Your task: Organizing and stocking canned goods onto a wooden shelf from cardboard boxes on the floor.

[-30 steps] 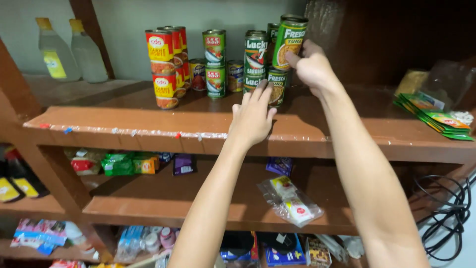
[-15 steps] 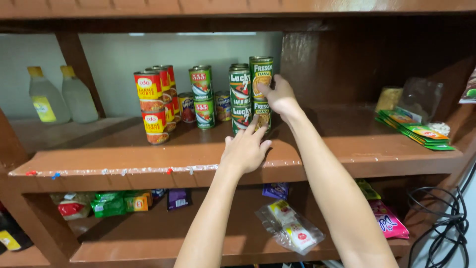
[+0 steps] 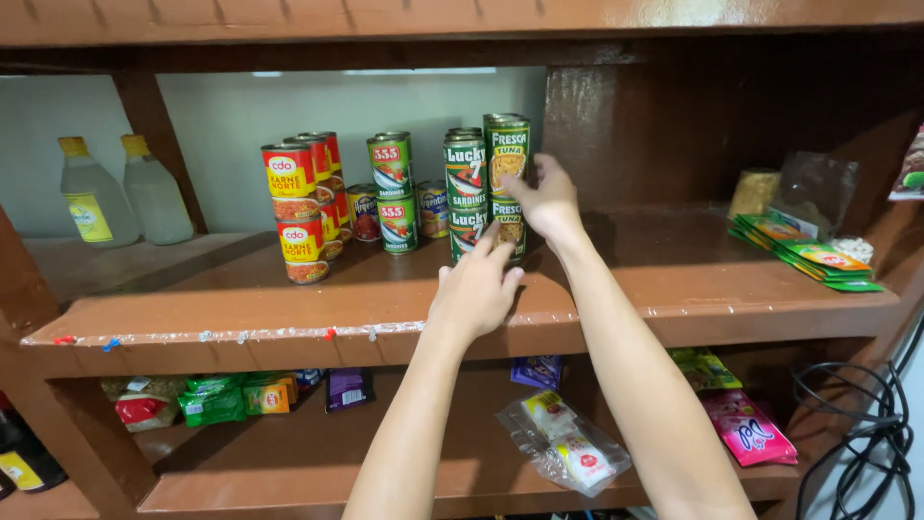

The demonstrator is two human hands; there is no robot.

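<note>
your left hand (image 3: 478,289) rests open on the shelf (image 3: 616,289) edge, fingertips at the bottom sardine can (image 3: 466,231). behind it, your right hand (image 3: 549,200) wraps the stacked tuna cans (image 3: 506,159). they're likely stiff, heavy, slick metal; grip the sides, since the stack could topple.

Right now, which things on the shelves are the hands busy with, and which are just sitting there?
Busy with:
- right hand on the stacked green tuna cans
- left hand by the lower green sardine can

Just sitting there:
- red-and-yellow cans
- two clear bottles
- green sachets
- pink packet on the lower shelf
- black cables
</note>
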